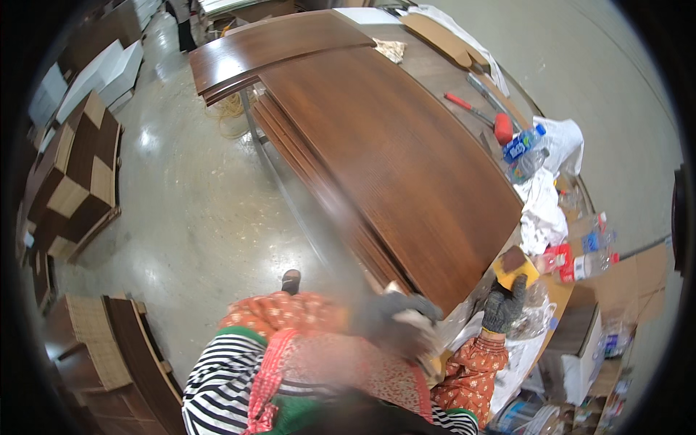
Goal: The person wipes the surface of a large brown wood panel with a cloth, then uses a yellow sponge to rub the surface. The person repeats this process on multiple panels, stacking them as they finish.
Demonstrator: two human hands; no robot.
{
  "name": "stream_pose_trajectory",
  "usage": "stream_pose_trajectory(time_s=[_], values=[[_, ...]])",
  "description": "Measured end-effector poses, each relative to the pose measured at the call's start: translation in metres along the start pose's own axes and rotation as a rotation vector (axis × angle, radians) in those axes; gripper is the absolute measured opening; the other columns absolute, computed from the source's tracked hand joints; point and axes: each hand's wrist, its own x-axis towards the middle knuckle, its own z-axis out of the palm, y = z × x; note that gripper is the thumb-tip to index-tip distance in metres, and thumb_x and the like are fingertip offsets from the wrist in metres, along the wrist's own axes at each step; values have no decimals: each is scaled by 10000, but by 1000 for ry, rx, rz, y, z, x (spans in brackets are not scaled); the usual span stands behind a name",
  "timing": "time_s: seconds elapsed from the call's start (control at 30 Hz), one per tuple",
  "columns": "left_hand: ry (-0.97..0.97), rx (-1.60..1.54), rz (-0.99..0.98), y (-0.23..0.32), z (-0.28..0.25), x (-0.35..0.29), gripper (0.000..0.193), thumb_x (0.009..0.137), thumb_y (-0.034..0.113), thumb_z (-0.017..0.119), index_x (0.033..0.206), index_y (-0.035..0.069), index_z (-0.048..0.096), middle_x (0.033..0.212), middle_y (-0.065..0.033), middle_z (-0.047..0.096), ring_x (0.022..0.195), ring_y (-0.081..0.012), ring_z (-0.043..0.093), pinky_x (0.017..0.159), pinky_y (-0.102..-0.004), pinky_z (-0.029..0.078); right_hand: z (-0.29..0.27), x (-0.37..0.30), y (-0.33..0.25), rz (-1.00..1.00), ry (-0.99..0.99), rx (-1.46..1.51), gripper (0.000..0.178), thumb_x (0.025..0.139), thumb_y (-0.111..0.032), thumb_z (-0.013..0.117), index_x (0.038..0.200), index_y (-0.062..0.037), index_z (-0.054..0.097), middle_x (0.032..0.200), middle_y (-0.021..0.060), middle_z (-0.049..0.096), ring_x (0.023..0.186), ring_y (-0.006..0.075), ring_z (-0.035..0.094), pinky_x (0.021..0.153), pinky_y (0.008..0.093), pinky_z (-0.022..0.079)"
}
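Observation:
My right hand (pixel 505 305), in a grey knit glove, reaches over the right near corner of the bench. Its fingers are on a yellow pad (pixel 523 270) that has a dark brown lump (pixel 512 259) at its far end. My left hand (pixel 395 322), gloved in dark grey, is smeared by motion in front of my body; a pale cloth-like thing shows beside it, and I cannot make out its grip. Just beyond both hands lies a brown wood-grain panel (pixel 406 159), stacked on more panels (pixel 304 163). Another brown panel (pixel 283 51) lies crosswise at the far end.
Along the bench's right side are a red-headed mallet (pixel 502 128), a blue-labelled bottle (pixel 523 143), white cloths (pixel 542 210) and several more plastic bottles (pixel 591 265). Cardboard (pixel 435 38) lies at the far right. Stacked boards (pixel 72 174) stand on the floor at left; a person (pixel 183 25) is far off.

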Motion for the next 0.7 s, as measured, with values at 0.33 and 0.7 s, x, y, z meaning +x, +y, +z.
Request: stream_pose_trajectory(time_s=[0.33, 0.7], values=[[481, 355, -498, -29, -53, -113, 411, 881, 219, 781, 1233, 33, 678, 1158, -90, 713, 1068, -176, 645, 949, -337, 521, 44, 218, 66, -229, -272, -1089, 585, 1014, -425, 620, 1413, -16, 495, 1208, 127, 642, 1033, 210, 660, 881, 333, 550], [945, 246, -161, 65, -52, 2, 309, 896, 248, 774, 1132, 61, 704, 1035, -114, 709, 926, -226, 684, 796, -370, 562, 48, 239, 74, -126, -129, -1221, 731, 1012, -524, 576, 1523, -36, 392, 1386, 147, 578, 1223, 258, 573, 1046, 366, 434]])
